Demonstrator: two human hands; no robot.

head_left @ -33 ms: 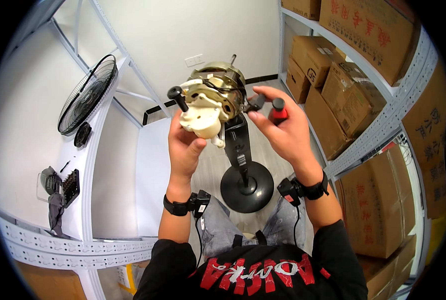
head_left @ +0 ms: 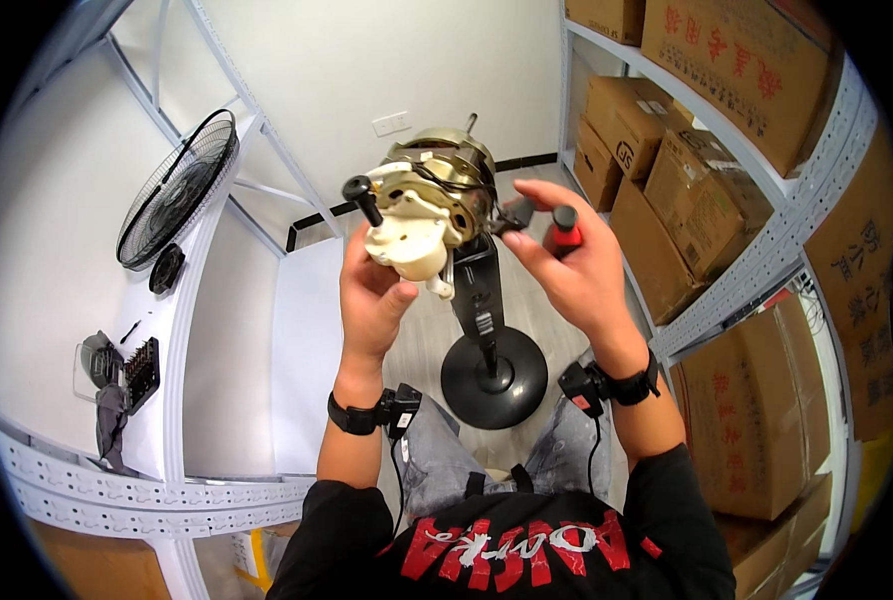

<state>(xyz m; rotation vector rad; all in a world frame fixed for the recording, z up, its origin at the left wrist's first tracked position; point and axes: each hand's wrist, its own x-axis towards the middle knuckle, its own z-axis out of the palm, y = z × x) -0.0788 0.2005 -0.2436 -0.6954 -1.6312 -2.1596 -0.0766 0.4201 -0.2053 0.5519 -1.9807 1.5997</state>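
A bare fan motor with a cream gearbox housing sits atop a black fan stand. My left hand is closed round the housing from its left and underside, the thumb at its lower edge. A black knob sticks up from the housing. In my right hand is a screwdriver with a red and black handle; its shaft is out of sight. The thumb and forefinger of that hand are at a small black part on the motor's right side.
On the left shelf lie a fan grille, a small black round part and a bit set. Cardboard boxes fill the right rack. The stand's round base rests on the floor between my legs.
The motor and both hands sit very slightly lower and further right in the picture. The grip of each hand looks the same.
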